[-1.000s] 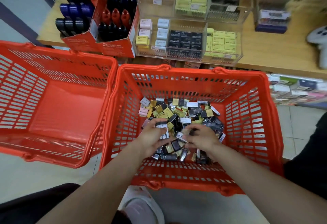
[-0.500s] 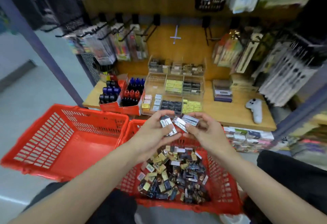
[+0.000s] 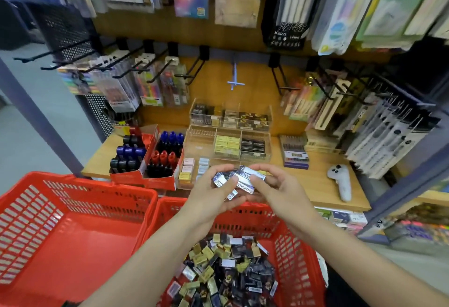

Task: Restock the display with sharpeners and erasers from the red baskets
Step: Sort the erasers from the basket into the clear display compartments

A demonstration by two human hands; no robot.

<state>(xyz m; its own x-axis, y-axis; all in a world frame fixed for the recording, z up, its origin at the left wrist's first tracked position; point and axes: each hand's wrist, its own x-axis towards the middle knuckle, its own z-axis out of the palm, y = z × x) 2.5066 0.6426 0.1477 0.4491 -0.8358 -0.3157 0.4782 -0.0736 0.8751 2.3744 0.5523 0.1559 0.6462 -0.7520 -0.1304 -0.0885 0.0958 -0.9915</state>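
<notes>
Between my two hands sits a small bunch of blue-and-white boxed erasers (image 3: 239, 180), held above the right red basket (image 3: 289, 253). My left hand (image 3: 213, 193) grips them from the left and below. My right hand (image 3: 274, 189) pinches them from the right. That basket holds a heap of several small gold, black and silver packs (image 3: 226, 275). The left red basket (image 3: 73, 231) has nothing in it. Behind my hands, on the wooden shelf, stands the clear tiered display (image 3: 229, 136) with yellow and black packs in its compartments; its front row is partly hidden.
Red cartons of blue, red and black markers (image 3: 150, 156) stand left of the display. A boxed pen set (image 3: 295, 155) and a white controller (image 3: 340, 180) lie to its right. Hook rails with hanging pen packs (image 3: 145, 85) jut out above the shelf.
My hands came up out of the right basket with the erasers and now hold them higher, closer to the display. The view has tilted up to the shelves.
</notes>
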